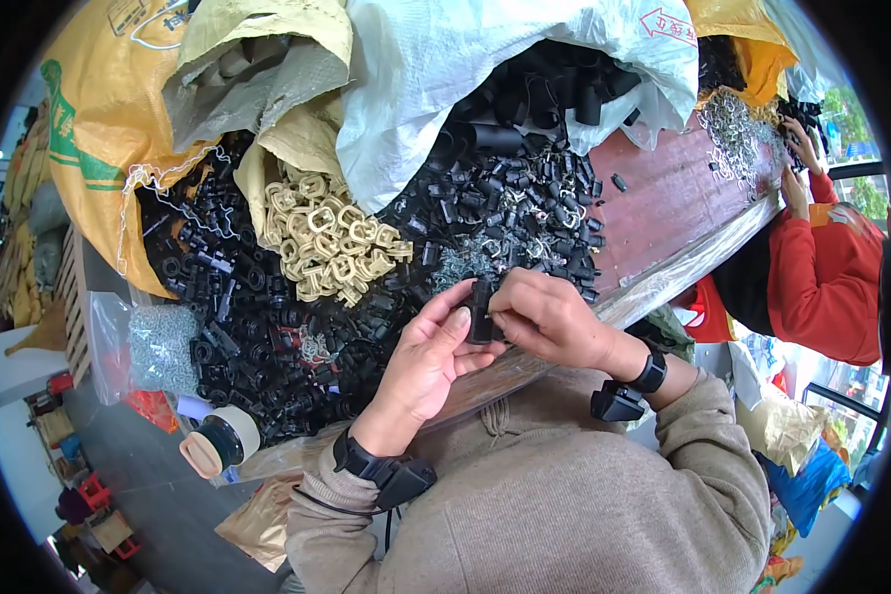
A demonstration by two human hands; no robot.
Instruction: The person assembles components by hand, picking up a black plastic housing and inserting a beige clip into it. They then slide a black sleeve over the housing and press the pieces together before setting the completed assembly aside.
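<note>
My left hand (416,371) holds a black plastic cylindrical part (481,315) upright between thumb and fingers, just above the table's near edge. At the part's right side is my right hand (552,319), its fingers curled together in a pinch. What lies between those fingertips is hidden or too small to name. Behind both hands spreads a heap of small black plastic parts (525,198) mixed with silvery metal pieces (465,262). To their left, beige plastic ring-shaped pieces (332,238) spill from an open woven sack (312,124).
A white sack (406,89) holds larger black tubes (540,99). A yellow sack (94,119) stands far left, near a bag of small metal parts (163,342). A round container (230,436) sits at the front left edge. On the right, a person in red (827,277) works at the table.
</note>
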